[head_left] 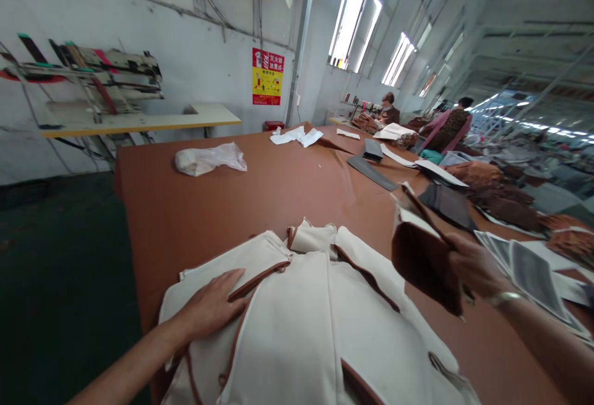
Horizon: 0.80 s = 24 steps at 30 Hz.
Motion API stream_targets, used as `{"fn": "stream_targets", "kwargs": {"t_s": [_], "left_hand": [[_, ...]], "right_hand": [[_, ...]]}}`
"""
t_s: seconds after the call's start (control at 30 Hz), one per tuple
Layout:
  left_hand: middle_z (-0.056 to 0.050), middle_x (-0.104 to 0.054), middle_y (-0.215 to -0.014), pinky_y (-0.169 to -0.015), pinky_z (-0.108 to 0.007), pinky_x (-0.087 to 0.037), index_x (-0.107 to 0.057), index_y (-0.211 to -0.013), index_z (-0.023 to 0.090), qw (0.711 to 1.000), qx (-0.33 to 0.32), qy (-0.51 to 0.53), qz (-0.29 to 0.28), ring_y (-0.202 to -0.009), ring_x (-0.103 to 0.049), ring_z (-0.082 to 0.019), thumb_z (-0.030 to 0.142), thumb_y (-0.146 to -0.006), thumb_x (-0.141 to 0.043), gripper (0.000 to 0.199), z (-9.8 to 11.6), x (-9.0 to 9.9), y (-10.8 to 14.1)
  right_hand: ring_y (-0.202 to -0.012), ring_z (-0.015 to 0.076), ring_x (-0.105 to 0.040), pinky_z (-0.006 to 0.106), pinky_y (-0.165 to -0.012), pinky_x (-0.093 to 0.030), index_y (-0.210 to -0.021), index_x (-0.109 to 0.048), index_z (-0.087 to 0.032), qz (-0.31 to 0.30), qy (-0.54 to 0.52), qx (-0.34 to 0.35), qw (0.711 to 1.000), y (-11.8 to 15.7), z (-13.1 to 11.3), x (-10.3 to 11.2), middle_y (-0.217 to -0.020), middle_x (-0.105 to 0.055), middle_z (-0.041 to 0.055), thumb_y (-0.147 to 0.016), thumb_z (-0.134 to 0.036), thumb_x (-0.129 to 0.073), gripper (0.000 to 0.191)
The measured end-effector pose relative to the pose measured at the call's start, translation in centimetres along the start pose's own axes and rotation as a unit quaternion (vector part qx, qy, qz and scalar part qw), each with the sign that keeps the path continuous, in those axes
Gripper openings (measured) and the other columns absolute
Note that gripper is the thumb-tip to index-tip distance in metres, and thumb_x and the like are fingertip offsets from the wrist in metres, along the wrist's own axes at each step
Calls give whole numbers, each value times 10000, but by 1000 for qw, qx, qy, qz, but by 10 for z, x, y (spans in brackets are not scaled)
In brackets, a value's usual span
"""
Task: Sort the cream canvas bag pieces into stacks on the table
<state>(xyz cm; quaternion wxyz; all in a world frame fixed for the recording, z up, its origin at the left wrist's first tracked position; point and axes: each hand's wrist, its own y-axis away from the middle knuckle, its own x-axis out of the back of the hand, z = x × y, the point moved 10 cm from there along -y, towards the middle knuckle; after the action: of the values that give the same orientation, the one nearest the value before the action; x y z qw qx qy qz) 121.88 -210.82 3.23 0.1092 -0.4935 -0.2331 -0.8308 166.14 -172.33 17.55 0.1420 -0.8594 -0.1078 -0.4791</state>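
Note:
A cream garment (297,318) with brown trim lies spread over the near part of the brown-covered table (278,195). My left hand (213,303) rests flat on its left side, fingers apart, beside a brown-edged slit. At the right, my right hand (476,266) is closed on a brown and cream fabric piece (424,260), held up beside the garment's right edge. A bracelet circles my right wrist.
A plastic bag (211,159) and white scraps (297,136) lie toward the far edge. Dark grey pieces (371,171), printed sheets (533,275) and brown fabric piles (501,198) line the right. Two people are farther back; a sewing machine (116,77) stands at left.

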Motion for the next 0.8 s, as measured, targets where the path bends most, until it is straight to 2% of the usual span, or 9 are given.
{"fn": "stream_targets", "kwargs": {"t_s": [0.07, 0.17, 0.2, 0.27, 0.37, 0.5, 0.6, 0.7, 0.8], "left_hand": [[-140, -501, -1456, -1112, -461, -359, -482, -1423, 166, 1000, -4, 10, 1, -1331, -473, -327, 512, -916, -432, 616, 5, -6, -5], [-100, -581, -1373, -1039, -414, -422, -506, -1386, 223, 1000, -11, 9, 10, -1240, -561, -284, 245, -886, -412, 509, 10, -10, -10], [-91, -587, -1367, -1029, -399, -427, -495, -1391, 230, 1000, -6, 7, 6, -1228, -572, -271, 166, -841, -409, 560, 9, -14, -12], [-83, -573, -1388, -1029, -377, -425, -453, -1420, 229, 1000, -1, 7, -1, -1249, -560, -257, 84, -762, -407, 675, 6, -20, -16], [-66, -602, -1350, -1017, -364, -431, -465, -1405, 239, 1000, 10, 18, 3, -1239, -570, -253, 69, -734, -400, 695, 0, -22, -23], [-26, -658, -1271, -1032, -386, -421, -544, -1324, 274, 997, 12, 73, -13, -1212, -589, -263, 91, -723, -402, 644, 2, -6, -35], [-23, -611, -1357, -1113, -415, -359, -549, -1344, 254, 986, -7, 162, -28, -1312, -509, -274, 107, -692, -432, 678, 14, 18, -44], [24, -488, -1485, -1193, -387, -255, -519, -1395, 274, 950, -85, 289, -87, -1426, -371, -235, 114, -674, -455, 741, 39, 33, -47], [37, -429, -1525, -1200, -359, -242, -506, -1416, 270, 930, -102, 336, -107, -1449, -327, -232, 136, -662, -509, 765, 41, 41, -48]], "right_hand": [[-774, 283, -626, 395, -730, -448, -1059, -678, -215, -72, 50, 19, 996, -9, 1, -86, -810, -679, 78, -742, -359, -483, 398], [-922, 300, -645, 387, -836, -469, -1107, -671, -192, -199, 72, 53, 976, 1, 7, -206, -971, -701, 107, -761, -408, -526, 433], [-1003, 324, -631, 402, -882, -464, -1161, -651, -170, -225, 78, 58, 970, 7, 11, -234, -1059, -689, 135, -752, -436, -555, 498], [-1146, 382, -563, 457, -958, -433, -1322, -547, -120, -249, 101, 59, 961, 14, 21, -271, -1217, -623, 197, -739, -523, -599, 710], [-1241, 409, -492, 490, -996, -400, -1474, -352, -88, -271, 155, 65, 948, 16, 39, -292, -1338, -530, 241, -789, -600, -563, 881], [-1246, 400, -499, 466, -973, -407, -1485, -286, -27, -275, 211, 90, 934, 9, 55, -295, -1351, -511, 278, -854, -427, -522, 783], [-1128, 380, -586, 437, -883, -435, -1413, -367, -49, -276, 231, 125, 924, 10, 53, -302, -1187, -603, 264, -860, -312, -511, 629], [-906, 350, -659, 413, -757, -436, -1167, -528, -127, -273, 236, 136, 923, 12, 48, -307, -958, -653, 204, -913, -247, -390, 313], [-845, 332, -669, 401, -725, -430, -1016, -550, -180, -264, 232, 134, 927, 7, 50, -300, -935, -664, 184, -901, -213, -349, 234]]}}
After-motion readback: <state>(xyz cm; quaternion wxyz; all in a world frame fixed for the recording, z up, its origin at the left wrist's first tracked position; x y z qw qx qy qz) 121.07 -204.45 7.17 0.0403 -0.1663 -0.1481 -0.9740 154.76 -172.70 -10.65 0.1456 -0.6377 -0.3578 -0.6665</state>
